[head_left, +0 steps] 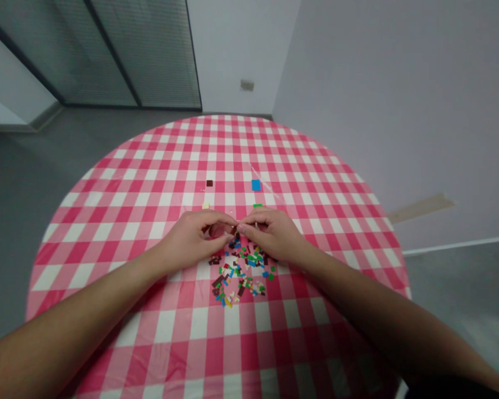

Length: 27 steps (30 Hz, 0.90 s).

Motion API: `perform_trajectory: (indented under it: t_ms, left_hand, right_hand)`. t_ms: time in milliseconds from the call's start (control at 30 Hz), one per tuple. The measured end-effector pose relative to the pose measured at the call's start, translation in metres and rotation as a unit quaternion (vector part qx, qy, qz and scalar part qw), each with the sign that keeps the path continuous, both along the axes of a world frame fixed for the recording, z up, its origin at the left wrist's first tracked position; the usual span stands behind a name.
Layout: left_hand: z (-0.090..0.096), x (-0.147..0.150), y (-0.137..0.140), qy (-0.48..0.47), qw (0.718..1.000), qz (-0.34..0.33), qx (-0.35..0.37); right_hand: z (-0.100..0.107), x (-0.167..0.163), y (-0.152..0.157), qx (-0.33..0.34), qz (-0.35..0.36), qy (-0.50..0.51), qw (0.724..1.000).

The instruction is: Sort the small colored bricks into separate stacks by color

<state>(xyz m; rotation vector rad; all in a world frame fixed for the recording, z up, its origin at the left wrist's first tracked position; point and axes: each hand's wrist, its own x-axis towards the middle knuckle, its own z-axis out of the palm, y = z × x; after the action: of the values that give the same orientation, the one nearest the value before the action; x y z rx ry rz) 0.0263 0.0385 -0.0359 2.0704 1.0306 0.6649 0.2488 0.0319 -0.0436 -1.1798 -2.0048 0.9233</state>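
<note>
My left hand [197,235] and my right hand [274,233] meet fingertip to fingertip over the middle of the table. A small dark brown toy brick [233,230] shows between the left thumb and index finger. The right thumb and index finger are pinched at its right end; anything else in them is hidden. Just below the hands lies a loose pile of tiny building bricks [241,271] in green, blue, brown, red, yellow and white. The pile's upper part is partly covered by the hands.
Beyond my hands lie a blue square plate [255,185], a dark brown square piece [209,183], a pale yellow piece [205,206] and a green piece [258,206]. A red-and-white checked tablecloth [149,166] covers the round table. Behind it stand a wall [233,44] and a glass partition [149,50].
</note>
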Motion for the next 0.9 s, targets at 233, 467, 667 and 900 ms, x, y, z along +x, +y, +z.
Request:
perform_trajectory:
  t_ms: [233,467,667,900]
  left_hand:
    - [-0.006,-0.021,0.03,0.026,0.986,0.164,0.022]
    - [-0.026,-0.037,0.064,0.107,0.957,0.262,0.062]
    - [-0.031,-0.041,0.075,0.158,0.944,0.264,0.123]
    - [-0.034,-0.045,0.077,0.245,0.921,0.226,0.202]
  right_hand:
    - [-0.002,0.003,0.001,0.008,-0.044,-0.019,0.999]
    - [-0.004,0.004,0.002,-0.007,-0.048,-0.012,0.999]
    - [-0.004,0.005,0.002,-0.008,-0.051,-0.008,0.999]
    - [-0.004,0.005,0.002,-0.003,-0.054,-0.004,0.999]
